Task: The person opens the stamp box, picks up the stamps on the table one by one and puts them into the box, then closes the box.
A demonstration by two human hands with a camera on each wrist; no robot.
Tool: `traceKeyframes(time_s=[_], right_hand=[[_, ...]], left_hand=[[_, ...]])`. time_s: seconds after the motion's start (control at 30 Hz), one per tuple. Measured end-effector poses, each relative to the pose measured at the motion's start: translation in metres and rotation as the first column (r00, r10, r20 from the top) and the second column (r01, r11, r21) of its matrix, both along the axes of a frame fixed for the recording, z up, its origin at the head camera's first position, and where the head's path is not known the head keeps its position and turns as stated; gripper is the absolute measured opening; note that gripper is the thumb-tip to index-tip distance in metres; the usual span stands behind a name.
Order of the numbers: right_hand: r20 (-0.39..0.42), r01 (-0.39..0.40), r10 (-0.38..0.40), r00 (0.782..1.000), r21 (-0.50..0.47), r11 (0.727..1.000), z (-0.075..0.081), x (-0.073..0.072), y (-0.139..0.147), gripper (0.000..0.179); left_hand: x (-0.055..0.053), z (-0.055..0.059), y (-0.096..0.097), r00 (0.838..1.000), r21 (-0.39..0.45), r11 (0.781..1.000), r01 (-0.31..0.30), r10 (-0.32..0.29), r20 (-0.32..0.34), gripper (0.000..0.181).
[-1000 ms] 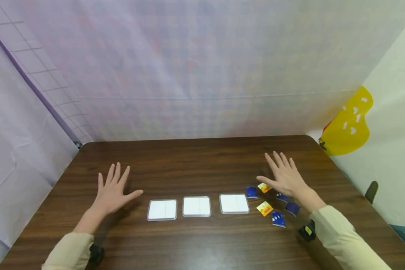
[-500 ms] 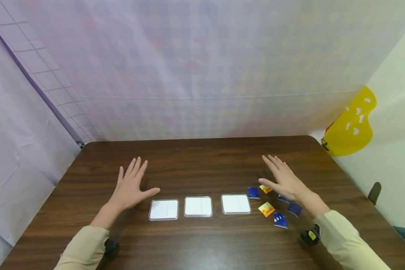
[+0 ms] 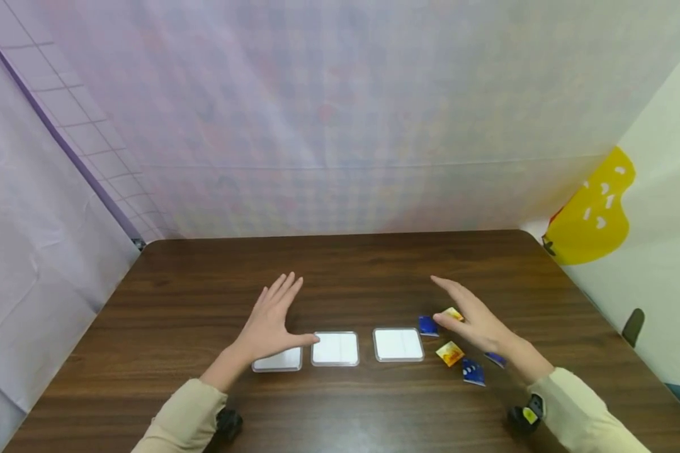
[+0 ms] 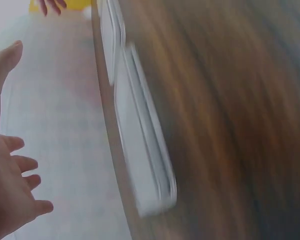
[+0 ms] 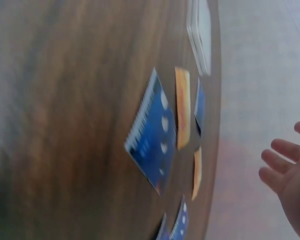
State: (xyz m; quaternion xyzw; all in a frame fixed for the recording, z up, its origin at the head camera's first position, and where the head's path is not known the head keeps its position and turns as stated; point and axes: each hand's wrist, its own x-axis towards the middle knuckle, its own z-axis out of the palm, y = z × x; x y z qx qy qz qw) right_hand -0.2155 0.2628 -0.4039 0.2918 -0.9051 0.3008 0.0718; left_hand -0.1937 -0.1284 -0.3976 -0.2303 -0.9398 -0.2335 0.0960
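My left hand (image 3: 272, 324) hovers over the left white shallow tray (image 3: 283, 361), hiding part of it, fingers extended and thumb spread toward the middle tray (image 3: 336, 350). A third tray (image 3: 398, 345) lies to the right. My right hand (image 3: 476, 322), fingers extended, hangs above a loose group of small packets, touching none that I can see. Among them are a blue packet (image 3: 427, 325), a yellow-orange packet (image 3: 450, 353) and another blue packet (image 5: 152, 137) with a serrated edge. The right hand and wrist cover some of the group. Both hands hold nothing.
A dark wood-grain table (image 3: 328, 402) carries everything. Behind it hangs a pale checked curtain (image 3: 328, 126), with a white sheet (image 3: 28, 251) on the left. A yellow shape (image 3: 592, 220) shows on the right-hand sheet.
My left hand has moved right, from beside the left tray to over it. My right hand has turned slightly, its fingers closer together, staying above the packets. Trays and packets stay put.
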Motion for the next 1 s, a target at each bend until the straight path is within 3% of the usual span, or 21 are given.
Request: traceKeyframes(time_s=[0.13, 0.27, 0.37, 0.5, 0.7, 0.83, 1.0], right_hand=[[0.031, -0.040, 0.043, 0.999, -0.112, 0.993, -0.004, 0.006, -0.007, 0.060], [0.091, -0.059, 0.079, 0.993, -0.206, 0.977, -0.006, 0.012, -0.014, 0.055], [0.106, -0.065, 0.088, 0.990, -0.208, 0.976, -0.007, 0.015, -0.019, 0.053], [0.152, -0.067, 0.095, 0.984, -0.178, 0.982, -0.010, 0.017, -0.025, 0.053], [0.281, -0.047, 0.089, 0.956, -0.151, 0.987, -0.018, 0.020, -0.029, 0.065], [0.282, -0.072, 0.101, 0.954, -0.110, 0.991, -0.021, 0.021, -0.030, 0.070], [0.289, -0.116, 0.130, 0.949, -0.064, 0.991, -0.024, 0.017, -0.031, 0.072]], left_hand=[[0.004, -0.003, 0.016, 0.990, 0.119, 0.991, 0.062, -0.076, 0.117, 0.101], [0.005, -0.009, 0.030, 0.971, 0.213, 0.971, 0.111, -0.152, 0.183, 0.098], [0.007, -0.011, 0.040, 0.960, 0.239, 0.962, 0.128, -0.181, 0.214, 0.095], [0.010, -0.013, 0.053, 0.954, 0.230, 0.965, 0.122, -0.178, 0.241, 0.091], [0.011, -0.016, 0.073, 0.955, 0.192, 0.973, 0.128, -0.173, 0.241, 0.086], [0.010, -0.017, 0.084, 0.950, 0.167, 0.975, 0.144, -0.184, 0.251, 0.083], [0.006, -0.020, 0.095, 0.943, 0.089, 0.987, 0.135, -0.156, 0.293, 0.080]])
